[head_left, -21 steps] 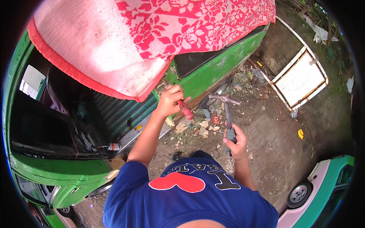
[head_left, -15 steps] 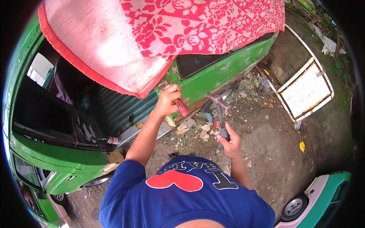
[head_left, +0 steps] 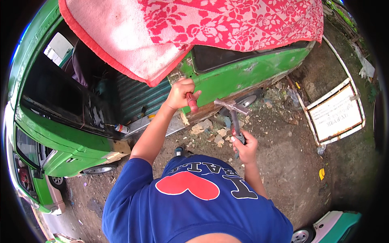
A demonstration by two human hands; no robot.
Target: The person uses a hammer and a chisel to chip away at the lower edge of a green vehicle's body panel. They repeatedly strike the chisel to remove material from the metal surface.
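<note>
My left hand [head_left: 181,94] is closed around a tool with a red handle [head_left: 192,103], probably a screwdriver or chisel. Its blade end is hidden by my fingers, at the rusty corner of the green vehicle body [head_left: 251,75]. In my right hand [head_left: 246,148] is a hammer [head_left: 231,106], gripped by its dark handle. The metal hammer head is up and to the right of the red handle's end, with a gap between them. A red and pink floral cloth [head_left: 219,24] drapes over the vehicle above both hands.
Broken flakes and rubble [head_left: 219,135] litter the dirt ground below the panel. At right lies a rusty white framed sign [head_left: 336,113]. A spray can [head_left: 121,128] sits by the vehicle's ribbed floor [head_left: 139,95]. Another car [head_left: 330,229] stands at lower right.
The view has shifted, so the vehicle and sign sit differently in the picture. My left hand stays at the panel corner; the hammer is slightly farther from the red handle's end.
</note>
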